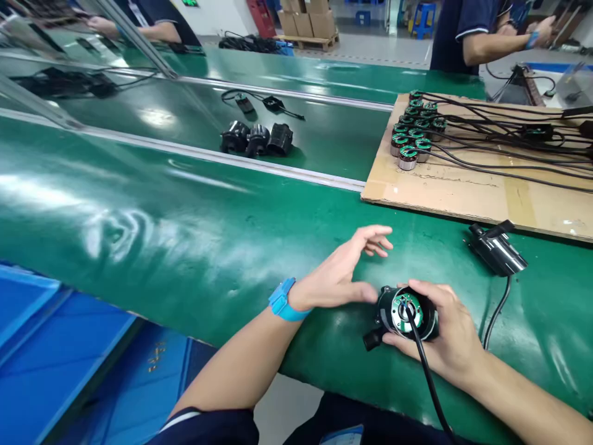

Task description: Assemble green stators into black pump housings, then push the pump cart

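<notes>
Blk cable [428,374] is trailing toward the wearer & prob. risking strain on the grn ring-shaped PCB [417,316] if it's snagging. R hand [454,330] is clasping the glossy rnd housing [385,312], thumb & fingers round its sides, over smooth grn bench [241,259]; L hand [340,278] is hovering, fingers loosely spread, thumb near rim.

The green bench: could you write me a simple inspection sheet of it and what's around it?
Surface: green bench, glossy.
Job's things: black housing, open end toward the camera, round green board inside.
Clutter: second housing at right; cardboard holding round parts; three black parts behind the rail.
Hands: right hand grips the black housing; left hand open beside it, contact unclear.
Cables: one from the black housing, one at the second housing, several across the cardboard.
Surroundings: blue bins, two co-workers, boxes on a pallet.
</notes>
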Demonstrator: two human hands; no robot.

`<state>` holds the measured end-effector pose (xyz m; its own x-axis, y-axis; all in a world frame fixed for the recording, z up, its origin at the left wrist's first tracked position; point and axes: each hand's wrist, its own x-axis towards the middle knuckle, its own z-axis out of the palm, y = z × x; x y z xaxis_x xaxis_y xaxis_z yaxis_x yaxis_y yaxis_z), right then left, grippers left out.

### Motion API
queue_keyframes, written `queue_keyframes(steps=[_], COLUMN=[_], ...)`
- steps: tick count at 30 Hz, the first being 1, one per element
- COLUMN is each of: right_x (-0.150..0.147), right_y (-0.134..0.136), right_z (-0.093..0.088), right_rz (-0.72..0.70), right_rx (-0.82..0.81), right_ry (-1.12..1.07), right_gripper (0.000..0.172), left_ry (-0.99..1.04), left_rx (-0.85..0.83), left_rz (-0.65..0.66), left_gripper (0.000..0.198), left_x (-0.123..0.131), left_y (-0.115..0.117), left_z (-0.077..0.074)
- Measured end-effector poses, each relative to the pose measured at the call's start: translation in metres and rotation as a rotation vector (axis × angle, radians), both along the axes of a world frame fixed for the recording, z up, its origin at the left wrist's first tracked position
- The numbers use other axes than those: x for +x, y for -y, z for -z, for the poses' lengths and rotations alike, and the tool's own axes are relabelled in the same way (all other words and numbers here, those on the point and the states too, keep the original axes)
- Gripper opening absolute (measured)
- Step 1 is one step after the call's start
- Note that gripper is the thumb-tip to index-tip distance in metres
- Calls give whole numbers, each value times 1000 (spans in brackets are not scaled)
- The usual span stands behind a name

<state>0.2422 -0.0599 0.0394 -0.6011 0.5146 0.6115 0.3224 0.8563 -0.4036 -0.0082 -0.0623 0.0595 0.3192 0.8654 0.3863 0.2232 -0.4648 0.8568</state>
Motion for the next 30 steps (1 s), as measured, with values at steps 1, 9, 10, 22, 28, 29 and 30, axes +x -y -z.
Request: queue_keyframes(steps=[1, 9, 10, 22, 28, 29, 30], right_x=[-1, 7, 13, 93, 97, 101, 108], right_y=[0, -21, -27, -75, -78, -73, -66], right_z=[-2, -5, -7, 23, 23, 24, 25], right_rz=[26, 146, 189, 583, 712, 733, 746], right_rx=[8, -242, -149, 176, 102, 105, 112], right_ry=[-5, 65, 145, 323, 296, 282, 273], right_gripper=[61, 61, 60, 52, 54, 53, 50], left_ry=[-39, -380, -404, -472, -507, -508, -510], left_rx=[-10, 14, 20, 136, 147, 152, 154], left_rz=[66, 114, 70, -180, -229, -239, -247], left_gripper=[96, 67, 61, 65, 64, 65, 66], left_x=[3, 28, 29, 23, 17, 16, 15], left_y=[3, 12, 10, -3, -13, -15, -16], left_z=[-3, 2, 4, 28, 42, 44, 45])
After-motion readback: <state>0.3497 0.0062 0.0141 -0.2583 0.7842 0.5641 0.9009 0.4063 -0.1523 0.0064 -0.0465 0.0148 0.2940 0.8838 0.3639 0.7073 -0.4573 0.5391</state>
